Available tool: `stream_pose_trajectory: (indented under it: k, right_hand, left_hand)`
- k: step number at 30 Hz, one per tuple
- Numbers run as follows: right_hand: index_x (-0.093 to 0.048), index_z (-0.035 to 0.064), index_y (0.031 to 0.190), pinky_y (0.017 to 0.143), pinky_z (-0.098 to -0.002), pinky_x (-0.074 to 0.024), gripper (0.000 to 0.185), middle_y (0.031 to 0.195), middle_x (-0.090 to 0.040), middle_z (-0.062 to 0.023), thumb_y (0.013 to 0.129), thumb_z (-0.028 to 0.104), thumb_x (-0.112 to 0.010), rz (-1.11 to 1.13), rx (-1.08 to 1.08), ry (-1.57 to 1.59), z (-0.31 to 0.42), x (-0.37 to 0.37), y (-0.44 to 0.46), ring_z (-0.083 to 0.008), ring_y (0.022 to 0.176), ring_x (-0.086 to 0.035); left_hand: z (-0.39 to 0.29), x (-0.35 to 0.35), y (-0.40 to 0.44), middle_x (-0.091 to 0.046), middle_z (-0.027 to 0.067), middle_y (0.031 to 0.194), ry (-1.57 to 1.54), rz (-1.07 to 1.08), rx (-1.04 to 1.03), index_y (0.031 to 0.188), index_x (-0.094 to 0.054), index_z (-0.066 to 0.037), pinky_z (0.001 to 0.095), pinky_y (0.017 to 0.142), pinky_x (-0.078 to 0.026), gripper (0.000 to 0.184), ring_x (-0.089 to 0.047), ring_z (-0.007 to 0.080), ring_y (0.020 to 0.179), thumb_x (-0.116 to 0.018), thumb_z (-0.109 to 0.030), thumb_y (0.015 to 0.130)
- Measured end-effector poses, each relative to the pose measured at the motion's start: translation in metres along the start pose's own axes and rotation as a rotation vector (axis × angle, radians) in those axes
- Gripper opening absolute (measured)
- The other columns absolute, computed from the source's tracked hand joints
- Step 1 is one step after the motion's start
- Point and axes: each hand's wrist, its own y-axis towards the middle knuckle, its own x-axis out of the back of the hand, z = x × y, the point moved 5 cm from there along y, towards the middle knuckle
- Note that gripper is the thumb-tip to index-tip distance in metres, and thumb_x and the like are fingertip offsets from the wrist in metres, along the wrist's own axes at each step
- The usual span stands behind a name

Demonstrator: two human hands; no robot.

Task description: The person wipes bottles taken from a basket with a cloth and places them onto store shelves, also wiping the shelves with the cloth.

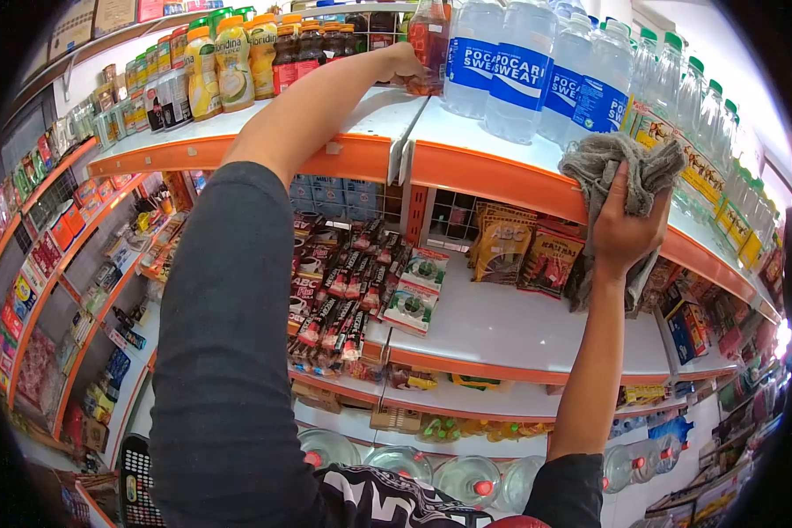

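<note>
High on the top shelf, my left hand is closed at the lower side of a clear bottle with reddish contents. Its fingertips are partly hidden. My right hand grips a crumpled grey cloth at the shelf's orange front edge, and part of the cloth hangs below the hand. Several large Pocari Sweat bottles with blue labels stand between my hands. To the left of my left hand are small dark bottles with orange caps.
Yellow Floridina bottles stand farther left, and clear green-capped bottles line the right side. Below are coffee sachets, ABC packs and a white lower shelf. Large water jugs sit near the floor beside a black basket.
</note>
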Motion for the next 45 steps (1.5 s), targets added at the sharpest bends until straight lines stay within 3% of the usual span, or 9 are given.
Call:
stream_pose_trajectory:
  k: [2,6,10,14,21,25,29,45]
  right_hand:
    - [-0.055,-0.0034,0.111,0.079,-0.0323,-0.0469,0.037,0.101,-0.062,-0.0163,0.082,0.016,-0.065,-0.007,0.001,0.013,0.000,0.000,0.000,-0.0244,0.090,-0.062]
    - [-0.055,-0.0038,0.112,0.080,-0.0322,-0.0468,0.037,0.103,-0.062,-0.0162,0.082,0.016,-0.065,-0.029,-0.006,0.052,0.001,-0.001,-0.001,-0.0234,0.091,-0.061]
    - [-0.054,-0.0041,0.112,0.080,-0.0321,-0.0468,0.038,0.104,-0.062,-0.0165,0.082,0.015,-0.065,-0.014,-0.004,0.019,0.000,-0.001,-0.001,-0.0229,0.092,-0.061]
    - [-0.054,-0.0040,0.113,0.080,-0.0321,-0.0467,0.039,0.104,-0.062,-0.0169,0.082,0.015,-0.065,-0.014,-0.016,0.025,0.001,-0.001,-0.001,-0.0231,0.092,-0.061]
    - [-0.054,-0.0037,0.113,0.080,-0.0323,-0.0471,0.039,0.103,-0.063,-0.0168,0.081,0.016,-0.065,-0.021,-0.001,0.020,0.003,0.000,0.001,-0.0232,0.091,-0.062]
    - [-0.055,-0.0034,0.113,0.079,-0.0324,-0.0474,0.038,0.102,-0.063,-0.0164,0.081,0.016,-0.065,-0.023,0.003,0.015,0.003,0.000,0.001,-0.0231,0.090,-0.062]
    - [-0.055,-0.0031,0.113,0.079,-0.0323,-0.0476,0.038,0.101,-0.063,-0.0161,0.081,0.016,-0.065,-0.036,0.007,0.008,0.001,-0.001,0.000,-0.0229,0.090,-0.062]
    - [-0.055,-0.0027,0.111,0.080,-0.0324,-0.0470,0.037,0.102,-0.063,-0.0161,0.081,0.016,-0.065,-0.026,0.025,0.010,0.000,-0.001,-0.001,-0.0235,0.091,-0.062]
  left_hand:
    - [0.004,0.000,0.002,-0.060,0.0052,0.081,-0.014,-0.012,0.017,0.096,-0.061,-0.004,0.0251,0.061,-0.051,0.023,-0.057,0.0120,0.064,-0.069,-0.016,0.079]
    - [0.007,0.003,0.005,-0.063,0.0104,0.082,0.014,-0.060,-0.018,0.085,-0.063,0.003,0.0325,0.066,-0.053,0.017,-0.062,0.0201,0.069,-0.067,-0.011,0.077]
    - [0.006,0.006,0.010,-0.063,0.0112,0.082,0.195,-0.114,-0.004,0.085,-0.062,0.004,0.0337,0.058,-0.053,0.020,-0.061,0.0204,0.062,-0.068,-0.012,0.075]
    - [0.005,0.005,0.007,-0.058,0.0108,0.097,0.267,-0.056,0.052,0.098,-0.055,0.003,0.0284,0.062,-0.053,0.033,-0.059,0.0168,0.074,-0.070,-0.017,0.077]
    - [0.003,0.002,0.005,-0.057,0.0117,0.109,0.106,-0.044,-0.081,0.114,-0.049,-0.003,0.0364,0.081,-0.051,0.045,-0.059,0.0239,0.096,-0.071,-0.014,0.076]
    - [0.013,0.002,0.012,-0.056,0.0118,0.114,0.070,0.024,0.017,0.116,-0.050,-0.007,0.0397,0.090,-0.047,0.038,-0.055,0.0259,0.107,-0.065,-0.015,0.081]
    - [0.024,0.004,0.021,-0.058,0.0156,0.104,-0.052,0.080,-0.002,0.106,-0.055,0.004,0.0412,0.077,-0.054,0.036,-0.062,0.0279,0.089,-0.066,-0.014,0.077]
    - [0.025,0.004,0.022,-0.053,0.0167,0.117,-0.059,0.040,-0.048,0.114,-0.053,0.001,0.0401,0.083,-0.052,0.042,-0.057,0.0304,0.103,-0.067,-0.016,0.078]
